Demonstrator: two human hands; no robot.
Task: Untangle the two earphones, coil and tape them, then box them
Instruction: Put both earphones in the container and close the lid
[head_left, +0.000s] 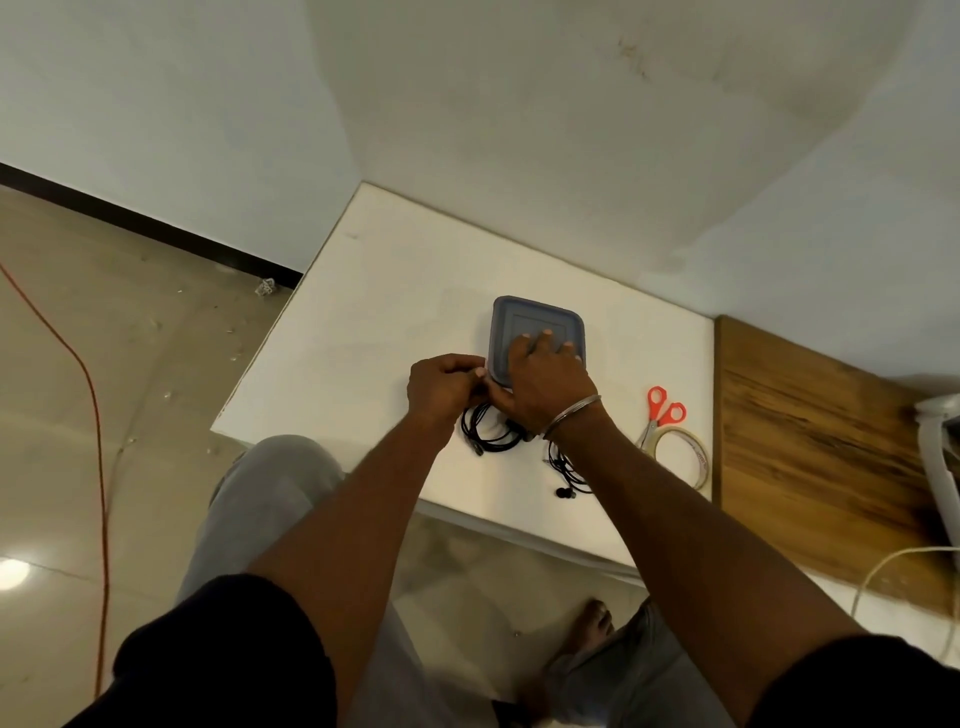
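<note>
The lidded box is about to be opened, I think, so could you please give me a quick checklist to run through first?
1. Lid on the grey box: closed, still to come off. Not ok for boxing.
2. Right hand steadying the box: rests flat on the lid. Ok.
3. Left hand at the near left corner of the lid: fingers are there, grip on the edge hidden. Cannot tell.
4. Earphones coiled: one bundle below the hands, another under the right forearm, both bunched. Taped: cannot tell.
5. Scissors and tape roll lie to the right, apart from the box. Ok.
</note>
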